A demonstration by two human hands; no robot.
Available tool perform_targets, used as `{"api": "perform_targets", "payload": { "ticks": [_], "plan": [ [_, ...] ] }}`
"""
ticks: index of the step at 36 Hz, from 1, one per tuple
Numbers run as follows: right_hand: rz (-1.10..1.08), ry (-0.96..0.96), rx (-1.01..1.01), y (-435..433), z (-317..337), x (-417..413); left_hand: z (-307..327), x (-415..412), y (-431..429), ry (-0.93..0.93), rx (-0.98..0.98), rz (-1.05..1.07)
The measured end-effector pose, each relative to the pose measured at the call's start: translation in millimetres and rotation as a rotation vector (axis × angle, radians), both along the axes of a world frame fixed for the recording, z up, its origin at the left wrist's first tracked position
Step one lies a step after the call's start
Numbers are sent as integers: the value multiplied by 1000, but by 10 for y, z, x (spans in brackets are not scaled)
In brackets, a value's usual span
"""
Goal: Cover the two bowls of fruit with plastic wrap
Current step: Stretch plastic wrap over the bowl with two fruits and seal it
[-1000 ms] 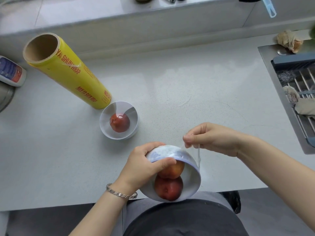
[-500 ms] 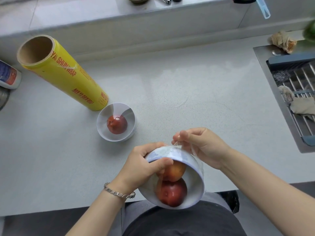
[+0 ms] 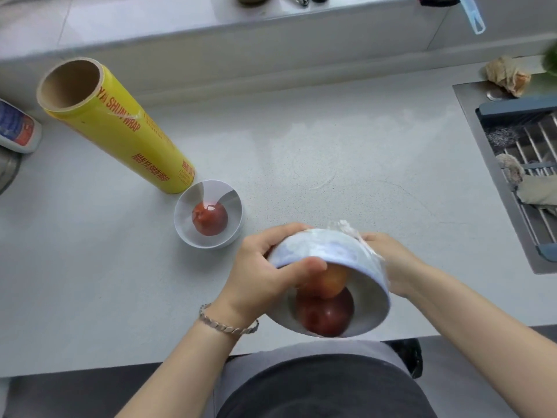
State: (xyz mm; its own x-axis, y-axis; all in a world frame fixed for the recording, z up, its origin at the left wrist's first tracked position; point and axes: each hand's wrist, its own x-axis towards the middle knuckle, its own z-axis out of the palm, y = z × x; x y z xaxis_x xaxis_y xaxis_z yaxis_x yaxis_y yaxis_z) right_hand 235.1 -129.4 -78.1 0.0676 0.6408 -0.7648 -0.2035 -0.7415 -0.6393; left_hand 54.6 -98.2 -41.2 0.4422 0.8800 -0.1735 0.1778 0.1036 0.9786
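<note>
Holding two reddish fruits (image 3: 325,312), tipped bowl (image 3: 319,251), film (image 3: 349,230) bunched outside.

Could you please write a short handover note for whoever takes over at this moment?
Left hand grips the larger bowl by its rim, holding it tilted above the counter edge.
Right hand presses plastic wrap onto its far side.
Film seems to span the mouth over two fruits.
Smaller bowl, one fruit, sits by the roll; covered or not, unclear.
To do: finish sealing, set down, check the other.
</note>
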Motion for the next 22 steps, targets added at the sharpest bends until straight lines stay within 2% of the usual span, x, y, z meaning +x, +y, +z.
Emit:
{"api": "perform_targets", "payload": {
  "ticks": [3,11,19,22],
  "plan": [
    [19,102,85,55,129,141,-69,-43,51,90,20,-14],
    [343,-67,194,135,310,59,-179,-158,39,203,47,-13],
    [306,-167,218,180,268,-62,-213,-206,5,232,54,-51],
    [287,-152,194,192,302,-60,-218,-217,-15,229,44,-67]
  ]
}}
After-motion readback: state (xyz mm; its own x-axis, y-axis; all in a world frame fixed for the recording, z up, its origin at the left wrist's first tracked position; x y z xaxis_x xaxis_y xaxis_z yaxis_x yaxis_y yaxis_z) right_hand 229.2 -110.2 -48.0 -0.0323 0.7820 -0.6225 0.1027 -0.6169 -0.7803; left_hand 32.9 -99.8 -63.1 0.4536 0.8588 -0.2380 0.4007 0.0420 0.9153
